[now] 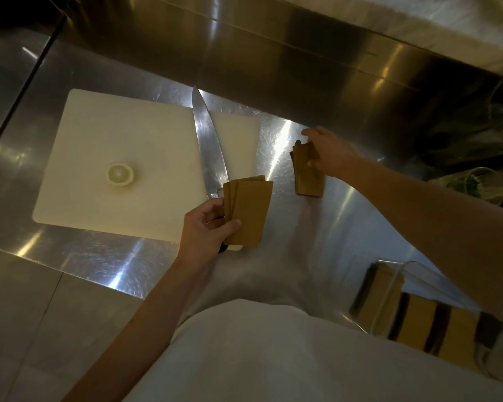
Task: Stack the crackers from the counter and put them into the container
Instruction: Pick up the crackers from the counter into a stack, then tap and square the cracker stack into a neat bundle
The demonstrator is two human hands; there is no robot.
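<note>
My left hand (206, 227) grips a fanned stack of tan rectangular crackers (249, 210) just above the counter, at the near right corner of the cutting board. My right hand (328, 153) rests farther right, fingers closed around the top of another pile of crackers (308, 181) that lies on the steel counter. A clear plastic container (389, 297) sits at the lower right under my right forearm. Several upright rows of crackers (418, 323) fill it.
A white cutting board (122, 134) lies on the steel counter (288, 256), with a lemon half (120, 174) on it. A large chef's knife (208, 146) lies diagonally across the board's right side, blade pointing away. Bags of greens (476, 140) sit at the far right.
</note>
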